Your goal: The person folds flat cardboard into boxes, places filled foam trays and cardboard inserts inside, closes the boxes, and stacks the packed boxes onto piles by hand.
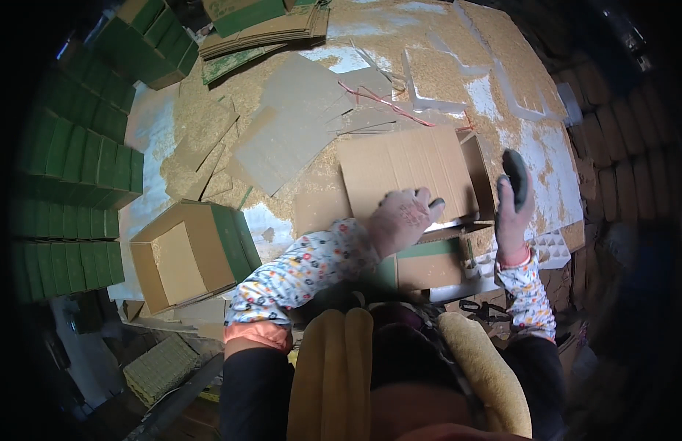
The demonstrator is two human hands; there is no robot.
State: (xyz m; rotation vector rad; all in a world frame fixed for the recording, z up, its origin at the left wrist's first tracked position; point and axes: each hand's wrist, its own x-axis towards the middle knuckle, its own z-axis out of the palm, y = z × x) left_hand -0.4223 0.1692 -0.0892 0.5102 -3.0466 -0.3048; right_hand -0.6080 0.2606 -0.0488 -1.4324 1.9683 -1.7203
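Mid-frame, the left hand (402,220), its fingers' closure unclear, lies on a cardboard panel (400,165) leaving the carton (481,173) part-open; the right hand (512,209), thumb and fingers apart, hovers beside.

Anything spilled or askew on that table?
Yes: loose sawdust-like bits are strewn across the table, which looks like spillage. Gray sheets lie skewed and overlapping, not squared up. Red strands trail loose beyond the cardboard box under the left hand.

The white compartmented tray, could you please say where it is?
In the head view, the white compartmented tray is at the table's near right edge, below the right hand, partly hidden by its sleeve.
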